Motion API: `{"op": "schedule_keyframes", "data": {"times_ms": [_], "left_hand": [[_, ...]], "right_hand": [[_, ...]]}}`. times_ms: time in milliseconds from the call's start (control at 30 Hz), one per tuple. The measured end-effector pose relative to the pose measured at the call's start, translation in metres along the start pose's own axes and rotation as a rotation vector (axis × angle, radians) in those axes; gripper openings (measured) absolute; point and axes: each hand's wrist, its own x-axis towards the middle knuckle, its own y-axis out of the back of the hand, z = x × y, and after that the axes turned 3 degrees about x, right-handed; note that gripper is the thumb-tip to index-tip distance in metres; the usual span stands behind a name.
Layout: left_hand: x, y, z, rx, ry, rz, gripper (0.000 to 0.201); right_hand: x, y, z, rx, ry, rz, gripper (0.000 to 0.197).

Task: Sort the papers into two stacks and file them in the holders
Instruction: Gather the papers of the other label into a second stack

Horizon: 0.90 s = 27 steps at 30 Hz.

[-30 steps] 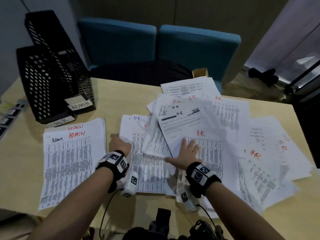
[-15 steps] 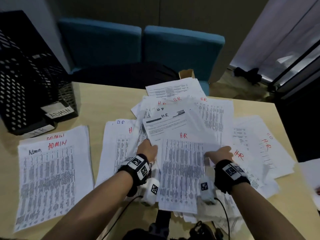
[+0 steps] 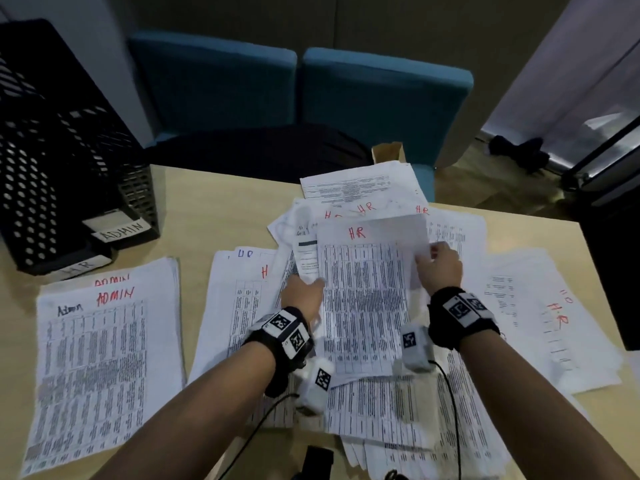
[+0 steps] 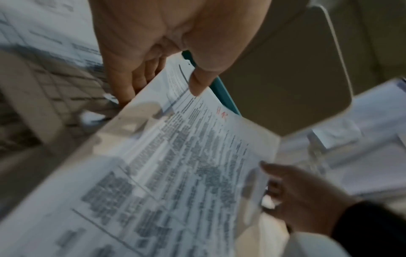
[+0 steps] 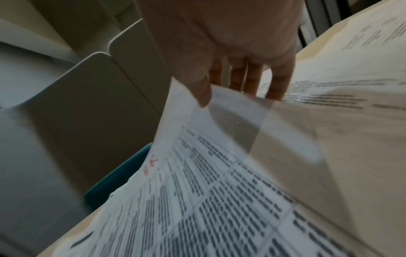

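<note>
White printed sheet w/ a data table and red "HR" at its top [image 3: 363, 299] is held up off the pile, tilted, btwn both hands. Left hand [image 3: 303, 296] pinches its left edge: thumb on top, fingers [image 4: 123, 83] underneath, per left wrist view. A 2nd sheet w/ a dark header bar [image 3: 306, 258] sits just behind that edge; can't tell if the left hand grips it too. Right hand [image 3: 441, 271] pinches the sheet's upper right corner, thumb over, fingers [image 5: 276, 87] behind, paper curling there.

Under and around it: loose heap of white printed papers marked "HR" in red [image 3: 450, 410], fanned across the middle and right of the light wooden tabletop [image 3: 207, 209], some overlapping, a few hanging past the near edge. More HR sheets [image 3: 547, 317] lie at far right.

Left of the heap, apart from it: neat stack of white printed papers marked "ADMIN" in red [image 3: 100, 368], flat on the tabletop.

Behind that stack, at the tabletop's left rear: two black perforated metal file holders side by side, the nearer one labelled "HR" [image 3: 31, 202], the one behind it labelled "ADMIN" [image 3: 135, 199]. Can't see into either.

Both wrists carry black bands w/ square markers. Beyond the tabletop: two teal upholstered chairs [image 3: 381, 98].
</note>
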Motion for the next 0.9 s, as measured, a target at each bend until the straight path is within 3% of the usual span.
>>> {"op": "schedule_keyframes", "data": {"times_ms": [67, 133, 267, 367, 467, 567, 667, 733, 800, 900], "left_hand": [[0.008, -0.004, 0.002, -0.112, 0.027, -0.052, 0.051], [0.008, -0.007, 0.006, -0.143, 0.029, -0.098, 0.059], [-0.008, -0.028, 0.02, 0.024, -0.17, -0.199, 0.074], [-0.023, -0.046, 0.029, 0.189, -0.395, -0.192, 0.051], [-0.032, -0.044, 0.039, 0.197, -0.488, -0.129, 0.042], [-0.019, -0.015, 0.051, 0.154, -0.416, -0.06, 0.035], [0.01, 0.023, 0.052, 0.287, -0.275, 0.001, 0.024], [0.025, 0.042, 0.044, 0.454, -0.17, 0.061, 0.027], [0.034, 0.051, 0.031, 0.604, -0.067, 0.087, 0.038], [0.039, 0.05, 0.014, 0.595, -0.065, 0.06, 0.05]], "right_hand": [[0.011, -0.007, -0.005, 0.035, -0.151, -0.148, 0.065], [0.014, -0.012, -0.008, 0.054, -0.201, -0.239, 0.079], [0.012, -0.019, -0.002, 0.072, -0.178, -0.294, 0.061], [0.007, -0.01, 0.003, 0.153, -0.146, -0.258, 0.055], [-0.002, 0.007, 0.003, 0.167, -0.129, -0.139, 0.049], [-0.009, 0.014, 0.0, 0.123, -0.054, -0.094, 0.046], [-0.021, 0.0, -0.006, 0.122, 0.017, -0.233, 0.047], [-0.03, -0.022, -0.01, 0.151, -0.05, -0.351, 0.058], [-0.035, -0.044, -0.01, 0.261, -0.207, -0.385, 0.069], [-0.038, -0.065, -0.013, 0.329, -0.317, -0.385, 0.066]]}}
